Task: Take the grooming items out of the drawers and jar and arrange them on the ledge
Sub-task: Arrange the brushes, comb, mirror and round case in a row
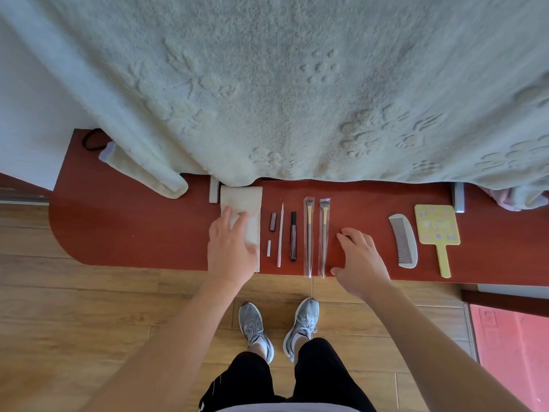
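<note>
On the ledge (133, 233), left to right: pouch (248, 197), small tube (273, 223), cap (269, 248), liner (280, 236), mascara (293, 236), two wrapped brushes (309, 233), comb (403, 240), mirror (436, 224). Blanket (267, 84) overhangs the ledge's back edge and touches the pouch top. Hair tie (90, 141) at far left corner. Pink mat (511, 352) on the floor, right.

Left hand (230, 248): fingers straight and spread, resting flat on the pouch. Right hand (361, 260): fingers loosely bent, holding nothing, just right of the brushes; contact with the ledge unclear.
</note>
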`<control>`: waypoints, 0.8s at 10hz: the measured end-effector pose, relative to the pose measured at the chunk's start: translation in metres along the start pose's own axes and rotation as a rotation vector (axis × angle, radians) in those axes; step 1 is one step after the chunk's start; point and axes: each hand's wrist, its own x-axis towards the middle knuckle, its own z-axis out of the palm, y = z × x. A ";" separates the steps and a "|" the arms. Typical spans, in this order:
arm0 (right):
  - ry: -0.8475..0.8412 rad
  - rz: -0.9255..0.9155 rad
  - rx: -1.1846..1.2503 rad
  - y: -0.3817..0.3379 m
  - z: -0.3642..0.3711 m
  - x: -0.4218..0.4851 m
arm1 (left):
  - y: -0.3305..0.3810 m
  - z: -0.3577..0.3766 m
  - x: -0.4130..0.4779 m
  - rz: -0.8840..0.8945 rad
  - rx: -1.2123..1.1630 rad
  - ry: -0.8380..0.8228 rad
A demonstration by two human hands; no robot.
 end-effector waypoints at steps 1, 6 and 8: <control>0.002 -0.005 0.000 0.000 -0.001 0.000 | -0.001 0.000 0.001 0.001 -0.007 -0.007; 0.007 0.002 -0.018 -0.001 -0.001 0.000 | -0.001 -0.002 0.002 0.008 -0.005 -0.009; 0.026 0.014 0.003 -0.003 0.001 -0.002 | -0.005 0.000 0.003 0.029 -0.002 0.003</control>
